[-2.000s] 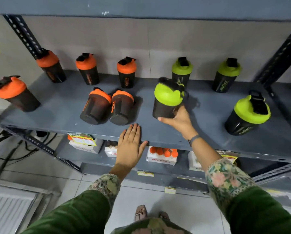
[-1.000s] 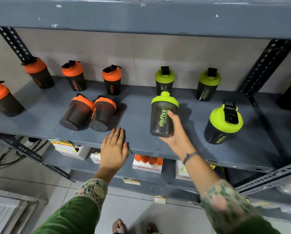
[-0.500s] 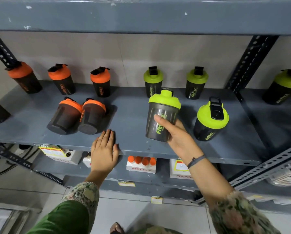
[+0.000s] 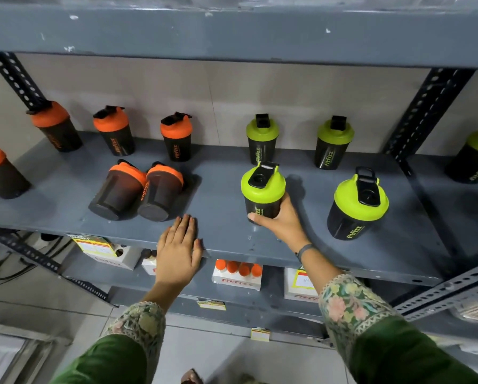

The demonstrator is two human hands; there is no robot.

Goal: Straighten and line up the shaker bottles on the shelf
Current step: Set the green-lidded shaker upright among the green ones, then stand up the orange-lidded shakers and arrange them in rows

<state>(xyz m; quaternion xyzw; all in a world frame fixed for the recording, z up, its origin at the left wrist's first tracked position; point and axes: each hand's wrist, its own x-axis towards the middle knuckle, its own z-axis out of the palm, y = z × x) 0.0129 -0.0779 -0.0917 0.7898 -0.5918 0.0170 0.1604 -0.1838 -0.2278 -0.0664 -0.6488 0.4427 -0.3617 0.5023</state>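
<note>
Green-lidded shaker (image 4: 262,195) now lowered upright onto shelf (image 4: 224,239); my right hand (image 4: 283,220) grips its base for alignment; left hand (image 4: 179,250) flat, braced on shelf edge.

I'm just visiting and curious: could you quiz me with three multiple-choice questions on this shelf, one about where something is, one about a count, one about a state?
1. Where does the left hand rest?
A. on the grey metal shelf's front edge
B. on a lid
C. on the floor

2. How many orange-lidded black shaker bottles lie tipped over?
A. none
B. two
C. four

3. The right hand is:
A. empty
B. pointing
C. gripping an upright green-lidded black shaker bottle

Answers: 1 A, palm flat on the edge. 2 B, a pair lies side by side. 3 C, fingers wrap its base.
</note>
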